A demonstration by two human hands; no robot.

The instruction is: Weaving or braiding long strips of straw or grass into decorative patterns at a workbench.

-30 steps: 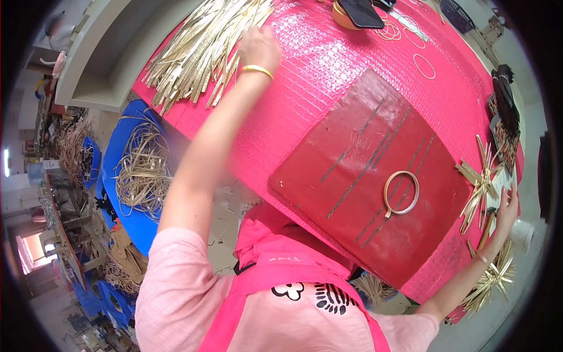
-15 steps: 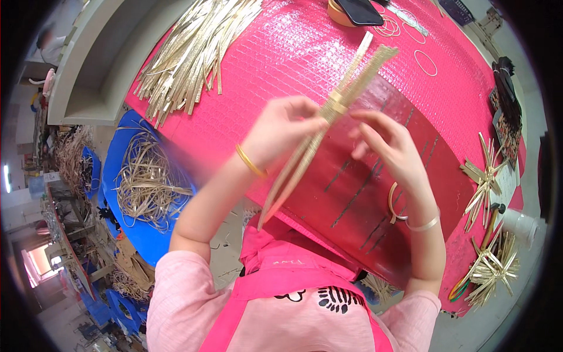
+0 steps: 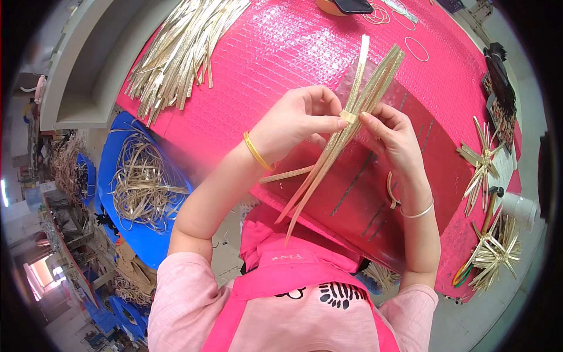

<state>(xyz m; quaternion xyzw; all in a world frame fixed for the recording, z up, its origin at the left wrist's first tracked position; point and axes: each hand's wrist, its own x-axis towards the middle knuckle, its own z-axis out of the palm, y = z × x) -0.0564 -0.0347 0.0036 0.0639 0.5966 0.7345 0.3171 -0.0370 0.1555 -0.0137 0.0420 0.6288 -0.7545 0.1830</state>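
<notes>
Between my hands is a bundle of flat gold strips (image 3: 376,83), slanting from upper right to lower left. One strip wraps across its middle as a short band. My left hand (image 3: 302,117) pinches the bundle at this band between thumb and fingers. From the other side, my right hand (image 3: 394,132) is closed with thumb and forefinger at the band. The strip ends fan out above and hang apart below my hands. Under them lies a dark red board (image 3: 346,193) with black lines, on a table covered in pink sheeting (image 3: 258,76).
A pile of loose gold strips (image 3: 182,56) lies at the far left of the table. Tangled strips fill a blue container (image 3: 108,176) at the left. Star-shaped strip pieces (image 3: 484,161) lie at the right edge near a hammer (image 3: 488,214). Rubber bands (image 3: 417,49) and a phone (image 3: 353,6) are at the back.
My right hand has moved in and closed on the bundle. My left hand has shifted right with it. The lower strip ends have spread apart, one now sticking out to the left.
</notes>
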